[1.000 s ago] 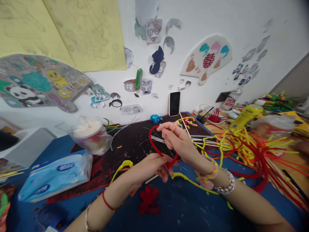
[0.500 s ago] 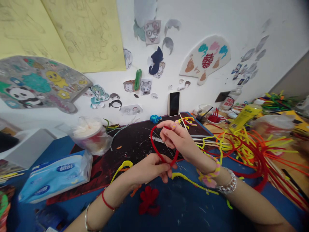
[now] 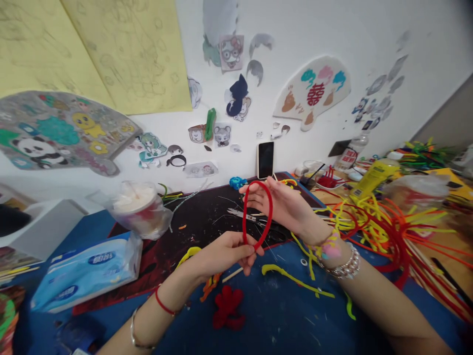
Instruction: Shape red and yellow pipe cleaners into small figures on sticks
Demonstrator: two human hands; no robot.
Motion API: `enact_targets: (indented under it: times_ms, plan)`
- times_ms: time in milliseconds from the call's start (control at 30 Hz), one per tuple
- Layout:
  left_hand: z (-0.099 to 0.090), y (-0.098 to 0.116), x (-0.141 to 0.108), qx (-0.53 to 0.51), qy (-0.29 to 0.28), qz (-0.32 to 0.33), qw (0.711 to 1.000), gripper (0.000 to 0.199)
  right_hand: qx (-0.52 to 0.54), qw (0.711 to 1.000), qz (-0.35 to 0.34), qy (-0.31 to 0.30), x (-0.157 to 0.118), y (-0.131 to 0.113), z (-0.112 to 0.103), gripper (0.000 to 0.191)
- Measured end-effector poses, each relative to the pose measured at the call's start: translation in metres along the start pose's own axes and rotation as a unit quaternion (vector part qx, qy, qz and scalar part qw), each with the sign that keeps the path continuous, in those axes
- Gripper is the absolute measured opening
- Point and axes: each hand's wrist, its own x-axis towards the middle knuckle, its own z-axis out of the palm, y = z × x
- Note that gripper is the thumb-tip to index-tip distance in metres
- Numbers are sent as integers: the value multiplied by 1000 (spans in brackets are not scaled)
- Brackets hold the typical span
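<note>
Left hand [image 3: 236, 252], lower centre: the forearm rises obliquely from the lower left corner, with a red cord [image 3: 163, 301] near the wrist and a silver bangle [image 3: 137, 333] farther down the arm. The thumb lies across the bent fingers, and the hand is closed in a pinch on the lower end of a red loop [image 3: 271, 207]. The loop stands upright above this grip, at the centre of the frame, as a tall narrow oval.

Right hand [image 3: 281, 207], just right of centre: the forearm slants up and leftward from the lower right corner, with a beaded bracelet [image 3: 345, 265] near the wrist. The hand is open, the fingers loosely extended toward the left and slightly curved, reaching to the upper part of the loop; contact between fingers and loop cannot be determined.

Surroundings: a red petalled piece [image 3: 228, 308] lies on the blue surface of the bench [image 3: 303, 328], below the left hand. A yellow strip [image 3: 295, 282] lies to the right of this piece. A metal-tipped tool [image 3: 238, 213] is partly visible beyond the loop. A phone [image 3: 265, 160] leans upright against the wall [image 3: 310, 29], above the right hand in the frame.
</note>
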Motion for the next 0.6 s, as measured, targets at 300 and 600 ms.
enact_targets:
  times_ms: [300, 600]
  plan:
    - [-1, 1, -1, 10, -29, 5, 1000, 19, 68, 997, -24, 29, 4, 12, -9, 15]
    - [-1, 1, -2, 27, -56, -14, 998, 23, 31, 997, -51, 58, 6, 13, -17, 16]
